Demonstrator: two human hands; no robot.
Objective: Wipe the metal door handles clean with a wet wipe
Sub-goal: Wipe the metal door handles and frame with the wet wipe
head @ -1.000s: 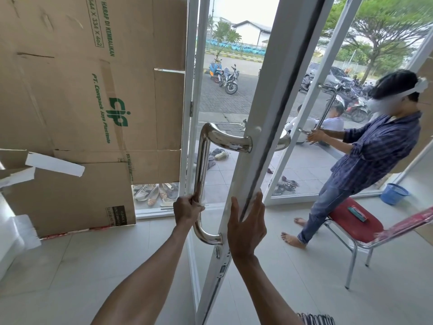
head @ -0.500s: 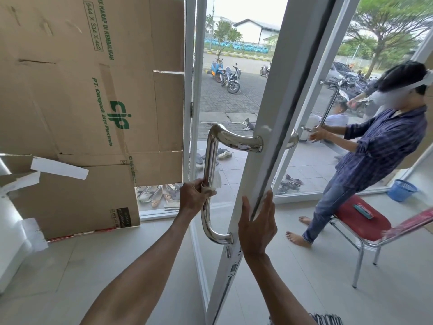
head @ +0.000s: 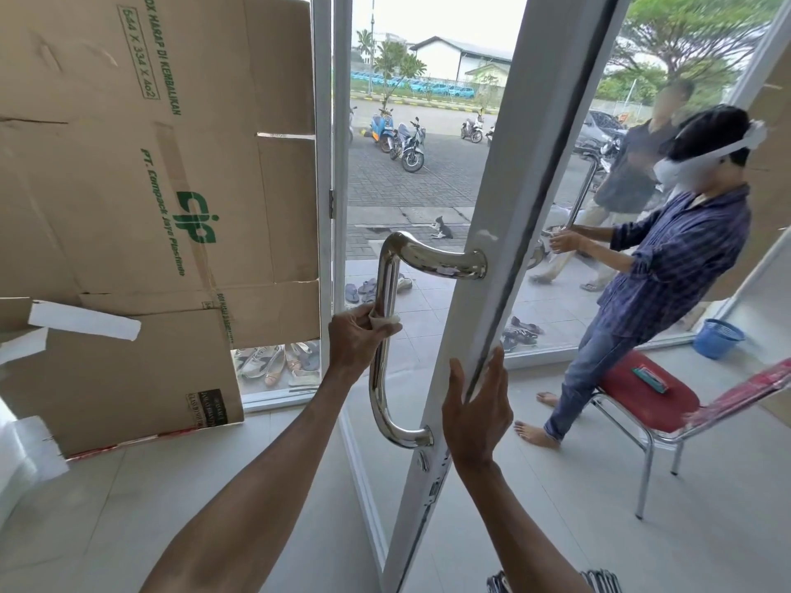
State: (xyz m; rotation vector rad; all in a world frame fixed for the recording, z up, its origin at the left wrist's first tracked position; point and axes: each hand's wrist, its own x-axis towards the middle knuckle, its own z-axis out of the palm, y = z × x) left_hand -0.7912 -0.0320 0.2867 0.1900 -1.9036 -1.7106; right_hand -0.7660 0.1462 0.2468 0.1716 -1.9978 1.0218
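Note:
A shiny metal door handle [head: 385, 370] runs down the near face of the white-framed glass door [head: 496, 207], bending into the frame at top and bottom. My left hand [head: 357, 342] grips the handle's upright bar near its middle, with a white wet wipe [head: 385, 321] wrapped between fingers and metal. My right hand [head: 477, 410] rests with straight fingers against the door's edge, just right of the handle's lower mount.
Flattened cardboard boxes [head: 150, 199] cover the wall on the left. Another person [head: 667, 267] stands to the right at a second door handle. A red-seated metal chair [head: 642, 391] and a blue basket [head: 717, 338] are behind them. Shoes [head: 278, 361] lie outside on the tiles.
My left hand has slid up the handle's bar with the wipe, from near the lower bend to about the middle. My right hand stays on the door edge.

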